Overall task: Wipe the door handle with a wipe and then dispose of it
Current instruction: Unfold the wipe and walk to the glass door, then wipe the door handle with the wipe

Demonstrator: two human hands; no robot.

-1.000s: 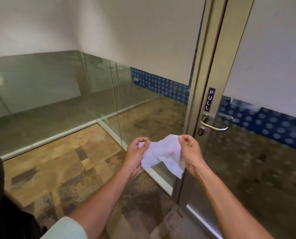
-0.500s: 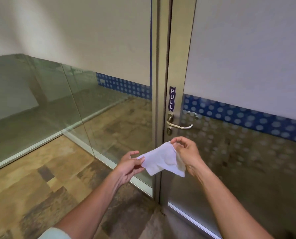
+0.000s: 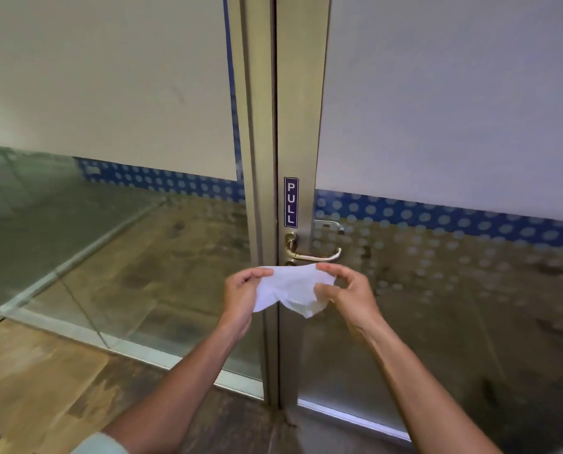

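A white wipe (image 3: 290, 288) is stretched between my two hands in front of the glass door. My left hand (image 3: 241, 296) pinches its left edge and my right hand (image 3: 345, 293) pinches its right edge. The silver lever door handle (image 3: 316, 253) sticks out of the metal door frame (image 3: 301, 126) just above the wipe, not touching it. A purple PULL sticker (image 3: 291, 202) sits on the frame above the handle.
Frosted glass panels with a blue dotted band (image 3: 437, 217) flank the frame. A low glass partition (image 3: 77, 257) runs off to the left. The floor (image 3: 44, 381) is brown patterned tile.
The view has swung so the door stands straight ahead and closer. Both hands have risen with the wipe to just under the handle, and my left hand has closed on the wipe's edge.
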